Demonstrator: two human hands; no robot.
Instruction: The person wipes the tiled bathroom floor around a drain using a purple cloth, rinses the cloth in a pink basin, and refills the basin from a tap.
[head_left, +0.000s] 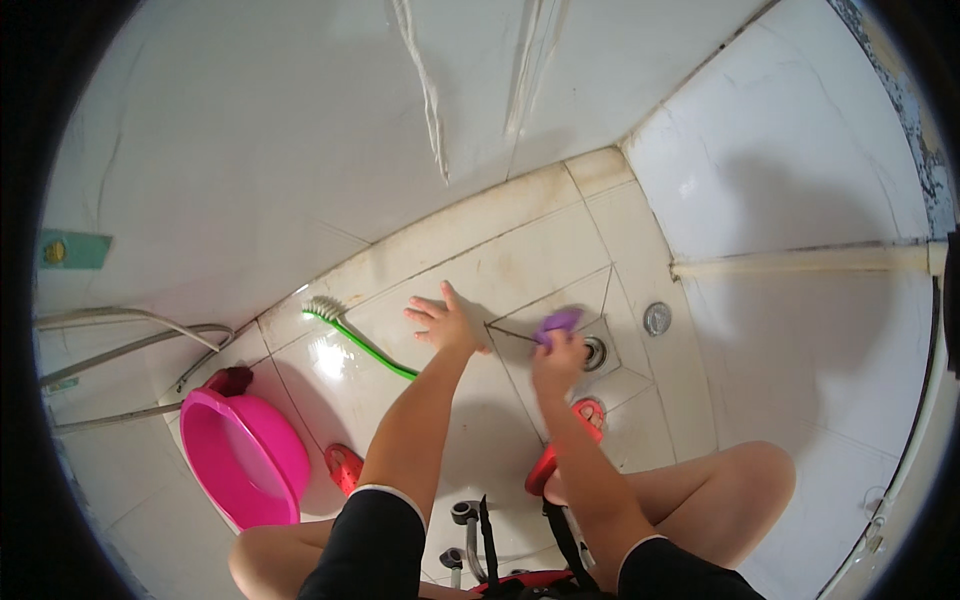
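Note:
My left hand [446, 322] is over the tiled floor with its fingers spread, holding nothing; whether it rests on the tiles I cannot tell. In my right hand [560, 366] is a purple cloth [559, 324], slightly smeared by motion, held at the floor tiles. Just right of that hand is an uncovered round floor drain [594, 353], partly hidden by my fingers. A round metal drain cover [657, 319] lies on the floor farther right. To the left of my left hand lies a green scrub brush [367, 347] with pale bristles; my left forearm is close to its handle end.
A pink basin [245, 455] stands at the left, with a dark red item [230, 380] behind it. Hoses [140, 322] run along the left wall. Red slippers [345, 467] are near my legs. Stained white walls enclose the floor; a raised ledge [800, 262] crosses at right.

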